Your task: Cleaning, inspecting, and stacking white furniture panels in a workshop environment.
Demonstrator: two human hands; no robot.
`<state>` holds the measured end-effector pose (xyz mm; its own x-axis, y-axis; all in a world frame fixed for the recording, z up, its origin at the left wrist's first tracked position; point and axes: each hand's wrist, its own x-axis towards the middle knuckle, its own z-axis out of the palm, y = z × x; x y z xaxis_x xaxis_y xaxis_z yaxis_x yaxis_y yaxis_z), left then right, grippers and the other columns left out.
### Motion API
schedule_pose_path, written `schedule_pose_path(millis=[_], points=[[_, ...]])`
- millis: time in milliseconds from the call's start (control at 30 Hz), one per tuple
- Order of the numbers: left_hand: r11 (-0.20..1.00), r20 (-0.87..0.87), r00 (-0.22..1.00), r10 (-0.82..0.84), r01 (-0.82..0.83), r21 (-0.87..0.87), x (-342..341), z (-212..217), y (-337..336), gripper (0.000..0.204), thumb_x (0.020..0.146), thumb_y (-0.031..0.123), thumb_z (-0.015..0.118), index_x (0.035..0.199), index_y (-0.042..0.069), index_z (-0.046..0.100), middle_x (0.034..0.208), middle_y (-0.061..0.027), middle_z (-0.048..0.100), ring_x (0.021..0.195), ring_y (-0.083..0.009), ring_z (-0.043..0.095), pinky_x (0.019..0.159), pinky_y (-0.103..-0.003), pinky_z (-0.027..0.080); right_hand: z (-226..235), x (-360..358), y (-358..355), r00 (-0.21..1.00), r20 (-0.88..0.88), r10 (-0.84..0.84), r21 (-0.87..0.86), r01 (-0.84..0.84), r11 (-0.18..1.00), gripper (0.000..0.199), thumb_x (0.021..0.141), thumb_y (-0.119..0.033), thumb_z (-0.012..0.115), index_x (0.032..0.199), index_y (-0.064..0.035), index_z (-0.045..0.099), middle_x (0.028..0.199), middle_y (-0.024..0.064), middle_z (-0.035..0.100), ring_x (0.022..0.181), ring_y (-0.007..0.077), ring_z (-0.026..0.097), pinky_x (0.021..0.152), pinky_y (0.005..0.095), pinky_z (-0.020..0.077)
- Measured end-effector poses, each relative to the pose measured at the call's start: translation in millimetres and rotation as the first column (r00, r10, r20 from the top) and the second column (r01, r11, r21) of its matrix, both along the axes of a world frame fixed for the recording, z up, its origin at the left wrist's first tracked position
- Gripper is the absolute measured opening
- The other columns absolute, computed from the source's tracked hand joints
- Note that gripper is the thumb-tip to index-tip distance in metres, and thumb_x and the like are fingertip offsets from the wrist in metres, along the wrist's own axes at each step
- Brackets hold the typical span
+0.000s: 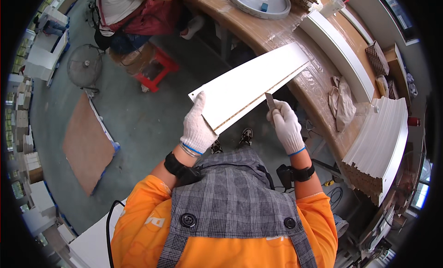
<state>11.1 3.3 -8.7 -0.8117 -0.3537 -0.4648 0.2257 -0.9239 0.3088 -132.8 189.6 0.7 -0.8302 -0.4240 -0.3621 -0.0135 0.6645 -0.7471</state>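
Note:
A long white board (256,76) with a grooved edge showing raw brown core is held out in front of me. Its far end rests over the edge of the film-covered table (270,35). My left hand (198,122), in a white knit glove, grips the board's near end, thumb on top. My right hand (287,126), gloved the same way, is closed on a flat grey metal blade (270,101). The blade's upper tip is at the board's grooved edge; whether it touches cannot be told. Part of the blade is hidden by the fingers.
A stack of white boards (376,139) and a crumpled beige cloth (340,103) lie on the table at right. Another white board (339,53) lies beyond. Far off are a round grey tray (258,12), a seated person, and a red stool (159,69). A floor fan (84,65) stands left.

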Motion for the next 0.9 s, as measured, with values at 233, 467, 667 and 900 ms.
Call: schedule_pose_path(millis=[233,467,667,900], points=[[1.000,0.020,0.999,0.025,-0.025,0.019,-3,3,3,0.057,0.102,0.043,0.053,0.143,0.004,0.045,0.143,-0.0182,0.052,0.131,-0.0355,0.053,0.111,-0.050,0.044,-40,0,15,0.832,-0.506,0.227,0.068,-0.223,0.972,0.043,0.099,-0.018,0.053,0.141,-0.0169,0.053,0.104,0.0145,0.069,0.090,0.0334,0.068,0.077,0.0424,0.0544],[1.000,0.033,0.999,0.031,-0.031,-0.005,-3,5,4,0.056,0.103,0.042,0.052,0.142,0.003,0.046,0.143,-0.0181,0.054,0.130,-0.0350,0.054,0.110,-0.050,0.045,-34,3,11,0.750,-0.618,0.236,-0.004,-0.304,0.953,0.044,0.097,-0.019,0.058,0.140,-0.0180,0.055,0.088,0.0130,0.069,0.078,0.0320,0.068,0.068,0.0422,0.0544],[1.000,0.023,1.000,0.021,-0.021,0.000,-3,6,4,0.056,0.103,0.042,0.051,0.142,0.002,0.046,0.143,-0.0183,0.053,0.130,-0.0347,0.054,0.110,-0.049,0.045,-29,9,12,0.757,-0.552,0.350,0.081,-0.369,0.926,0.042,0.097,-0.016,0.056,0.139,-0.0141,0.056,0.091,0.0131,0.070,0.081,0.0313,0.069,0.071,0.0416,0.0549],[1.000,0.002,1.000,0.013,-0.013,-0.016,-3,6,3,0.059,0.104,0.042,0.049,0.145,0.000,0.042,0.144,-0.0195,0.051,0.131,-0.0349,0.053,0.111,-0.048,0.044,-20,19,9,0.733,-0.450,0.510,0.166,-0.493,0.854,0.043,0.096,-0.014,0.056,0.139,-0.0140,0.055,0.086,0.0111,0.069,0.076,0.0295,0.069,0.067,0.0406,0.0539]])
